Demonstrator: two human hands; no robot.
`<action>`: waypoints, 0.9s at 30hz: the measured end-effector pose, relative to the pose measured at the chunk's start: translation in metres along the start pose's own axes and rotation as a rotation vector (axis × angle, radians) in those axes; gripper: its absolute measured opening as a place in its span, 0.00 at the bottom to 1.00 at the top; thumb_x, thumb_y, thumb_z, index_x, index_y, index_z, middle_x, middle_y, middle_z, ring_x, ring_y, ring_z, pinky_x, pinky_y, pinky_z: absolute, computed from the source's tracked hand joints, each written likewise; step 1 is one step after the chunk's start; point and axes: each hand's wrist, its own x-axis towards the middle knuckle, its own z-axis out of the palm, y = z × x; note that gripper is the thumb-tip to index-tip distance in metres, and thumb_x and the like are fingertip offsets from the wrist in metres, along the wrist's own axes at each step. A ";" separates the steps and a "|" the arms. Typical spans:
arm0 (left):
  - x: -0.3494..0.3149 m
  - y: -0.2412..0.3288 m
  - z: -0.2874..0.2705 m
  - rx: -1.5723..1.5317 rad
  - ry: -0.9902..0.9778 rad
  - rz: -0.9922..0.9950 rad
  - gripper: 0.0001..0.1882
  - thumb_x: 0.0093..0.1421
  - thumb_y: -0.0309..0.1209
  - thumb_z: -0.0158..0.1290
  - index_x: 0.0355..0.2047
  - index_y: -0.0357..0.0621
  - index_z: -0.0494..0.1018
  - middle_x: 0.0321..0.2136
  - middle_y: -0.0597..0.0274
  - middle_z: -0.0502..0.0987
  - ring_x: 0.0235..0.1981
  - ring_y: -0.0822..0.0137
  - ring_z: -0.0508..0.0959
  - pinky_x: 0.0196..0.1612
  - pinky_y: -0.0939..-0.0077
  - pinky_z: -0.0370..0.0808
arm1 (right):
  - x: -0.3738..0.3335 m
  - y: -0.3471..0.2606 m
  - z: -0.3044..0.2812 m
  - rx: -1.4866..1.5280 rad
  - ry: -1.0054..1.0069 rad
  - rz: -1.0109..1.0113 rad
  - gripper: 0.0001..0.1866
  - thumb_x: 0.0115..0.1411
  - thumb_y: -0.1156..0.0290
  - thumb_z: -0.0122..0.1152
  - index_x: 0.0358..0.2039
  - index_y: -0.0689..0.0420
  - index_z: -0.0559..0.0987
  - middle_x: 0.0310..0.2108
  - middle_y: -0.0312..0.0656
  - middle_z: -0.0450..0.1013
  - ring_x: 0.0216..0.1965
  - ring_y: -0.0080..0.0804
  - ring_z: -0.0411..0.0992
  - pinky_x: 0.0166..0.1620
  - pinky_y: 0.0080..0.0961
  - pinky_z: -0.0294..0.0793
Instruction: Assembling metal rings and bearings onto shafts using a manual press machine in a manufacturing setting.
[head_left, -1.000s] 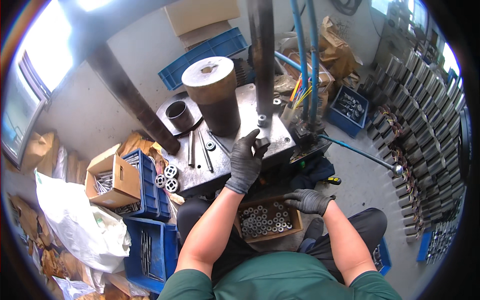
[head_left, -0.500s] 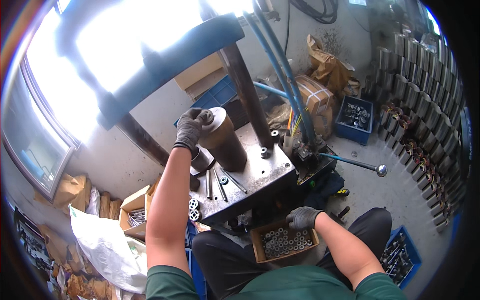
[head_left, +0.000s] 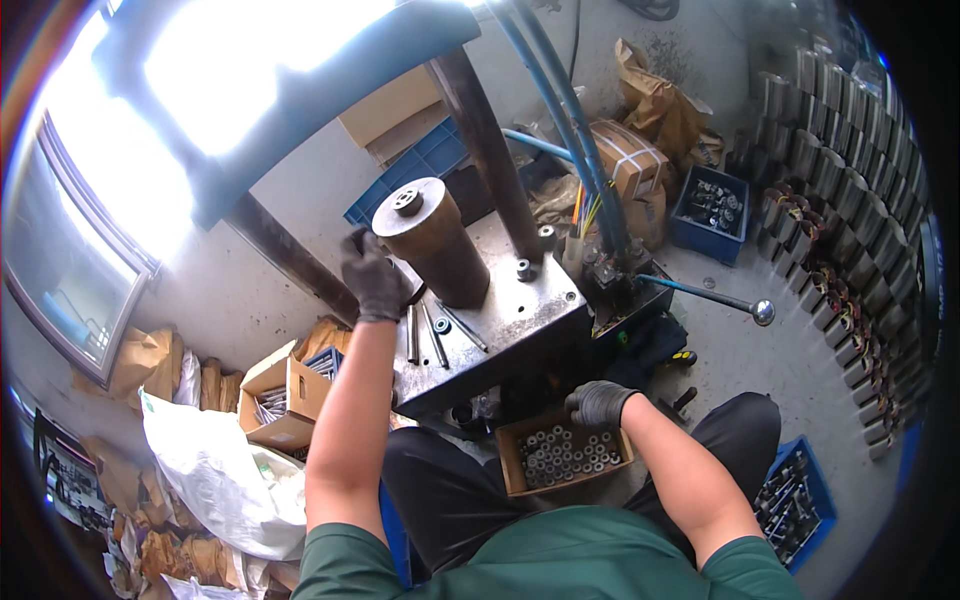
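A thick dark metal cylinder [head_left: 440, 250] with a pale top stands upright on the steel press table [head_left: 530, 310]. On its top rests a small round metal part with holes [head_left: 407, 202]. My left hand [head_left: 375, 278], in a dark grey glove, is beside the cylinder's left side, low near the table; its fingers are blurred and partly hidden, with the metal sleeve there mostly covered. My right hand [head_left: 600, 404], gloved too, is closed with curled fingers above the edge of a cardboard box [head_left: 515, 465] of small metal rings [head_left: 570, 455]; whatever it holds is hidden.
Metal rods [head_left: 460, 328] and a small ring [head_left: 442, 326] lie on the table's front. Press columns [head_left: 485, 150] rise behind. A lever [head_left: 710, 290] with a ball end juts right. Blue crates [head_left: 800, 505], stacked metal cylinders [head_left: 830, 180] and a white sack [head_left: 220, 480] surround me.
My left hand has let go of the small round part on the cylinder's top and moved down and left beside it. My right hand stays curled over the box, shifted slightly.
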 end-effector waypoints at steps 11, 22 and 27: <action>-0.138 -0.047 -0.050 0.960 -0.885 0.294 0.18 0.53 0.34 0.58 0.46 0.50 0.79 0.48 0.56 0.80 0.58 0.52 0.74 0.59 0.50 0.66 | 0.014 -0.012 0.005 -0.020 0.085 -0.075 0.18 0.58 0.62 0.58 0.47 0.55 0.82 0.45 0.51 0.78 0.49 0.52 0.76 0.55 0.45 0.74; -0.153 -0.043 -0.085 0.811 -0.683 0.112 0.21 0.56 0.36 0.58 0.49 0.42 0.75 0.43 0.46 0.78 0.50 0.48 0.78 0.50 0.50 0.76 | 0.037 -0.026 -0.007 0.238 0.522 -0.182 0.13 0.59 0.69 0.63 0.44 0.58 0.81 0.40 0.53 0.78 0.44 0.53 0.77 0.50 0.41 0.78; -0.137 -0.054 -0.084 0.769 -0.749 -0.144 0.26 0.55 0.33 0.58 0.54 0.41 0.71 0.40 0.39 0.79 0.43 0.42 0.82 0.49 0.48 0.77 | 0.083 -0.042 -0.082 -0.043 0.881 -0.154 0.08 0.59 0.70 0.64 0.39 0.55 0.81 0.37 0.49 0.78 0.41 0.50 0.78 0.46 0.39 0.78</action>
